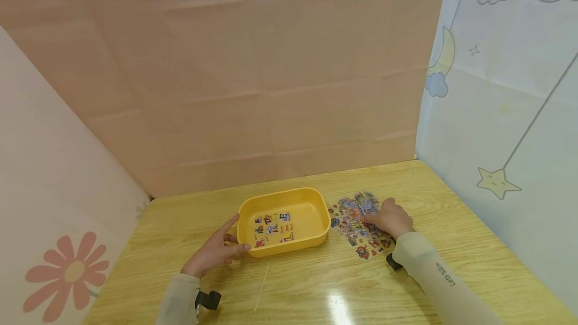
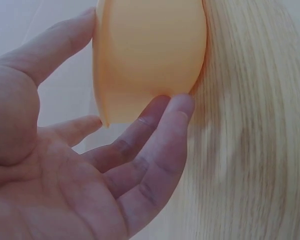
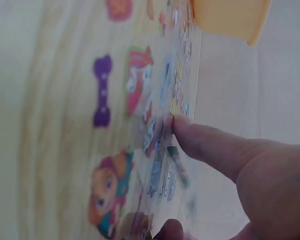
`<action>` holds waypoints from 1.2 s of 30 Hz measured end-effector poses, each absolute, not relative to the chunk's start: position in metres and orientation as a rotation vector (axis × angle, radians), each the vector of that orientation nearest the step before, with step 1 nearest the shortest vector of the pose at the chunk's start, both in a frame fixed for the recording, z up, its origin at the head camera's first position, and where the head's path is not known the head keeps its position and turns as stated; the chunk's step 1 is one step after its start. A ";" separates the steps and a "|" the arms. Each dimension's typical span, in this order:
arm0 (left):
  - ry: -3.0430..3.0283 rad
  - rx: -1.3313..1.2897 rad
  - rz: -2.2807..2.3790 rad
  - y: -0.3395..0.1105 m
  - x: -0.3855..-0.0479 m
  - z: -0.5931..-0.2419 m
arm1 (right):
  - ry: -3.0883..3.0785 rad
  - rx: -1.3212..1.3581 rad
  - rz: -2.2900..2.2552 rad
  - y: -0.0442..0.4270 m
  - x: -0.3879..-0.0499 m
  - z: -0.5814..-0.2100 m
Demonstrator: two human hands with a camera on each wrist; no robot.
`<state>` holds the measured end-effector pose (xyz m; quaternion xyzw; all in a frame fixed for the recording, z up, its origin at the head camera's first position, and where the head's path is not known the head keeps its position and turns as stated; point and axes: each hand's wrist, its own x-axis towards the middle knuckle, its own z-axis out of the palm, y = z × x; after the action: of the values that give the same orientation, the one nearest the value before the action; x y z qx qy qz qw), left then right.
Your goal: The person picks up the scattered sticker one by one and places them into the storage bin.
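Note:
My left hand [image 1: 219, 252] holds the left end of a yellow plastic tray [image 1: 322, 224]. In the left wrist view, the thumb touches the tray rim [image 2: 96, 70] and curled fingers [image 2: 162, 135] bear on its outer wall. Clear cartoon stickers [image 1: 271, 228] lie inside the tray. To its right is a spread heap of see-through sticker pieces [image 1: 354, 224] on the table. My right hand [image 1: 392, 218] reaches onto this heap. Its straight thumb [image 3: 205, 140] touches the pieces, apart from a fingertip [image 3: 171, 230] lower in the right wrist view; the other fingers are mostly hidden.
Under everything is a wood-grain table [image 1: 289, 290], with a thin pale strand [image 1: 262, 287] in front of the tray. A brown paper backdrop [image 1: 271, 89] closes off the back. Printed white sheets stand at the left [image 1: 58, 189] and right [image 1: 506, 114].

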<state>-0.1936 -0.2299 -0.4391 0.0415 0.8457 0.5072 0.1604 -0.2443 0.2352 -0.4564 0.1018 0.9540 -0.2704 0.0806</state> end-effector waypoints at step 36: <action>2.440 0.117 1.443 -0.229 -0.193 -0.439 | 2.710 0.200 -1.510 0.260 -0.241 -0.444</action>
<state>-0.1932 -0.2288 -0.4387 0.0408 0.8501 0.5027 0.1516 -0.2412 0.2599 -0.4436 0.0645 0.8716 -0.4857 0.0166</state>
